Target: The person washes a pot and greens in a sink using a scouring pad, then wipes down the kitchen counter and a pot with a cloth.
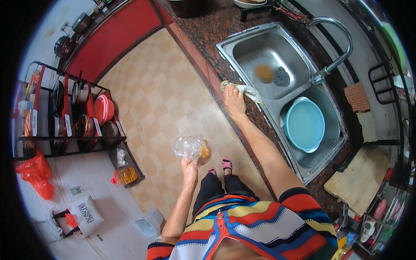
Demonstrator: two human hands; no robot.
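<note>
My left hand (pixel 189 165) grips a clear plastic bag (pixel 188 147) above the tiled floor, with a yellowish-brown item (pixel 204 149) at the bag's right side. Fingers spread over a pale cloth (pixel 248 92), my right hand (pixel 234 101) presses it on the granite counter's edge beside the sink. The steel double sink (pixel 239 70) holds a round brown object (pixel 265 73), blurred, and a dark mesh scourer (pixel 282 77) in its upper basin. A light blue basin (pixel 304 125) with cloudy liquid sits in the lower one.
A curved chrome faucet (pixel 349 42) rises behind the sink. A wooden cutting board (pixel 357 178) lies right of the lower basin. On the left stands a rack (pixel 71 138) of pots and pans, with an oil bottle (pixel 126 175) near it. A dark pot (pixel 188 8) stands at the counter's far end.
</note>
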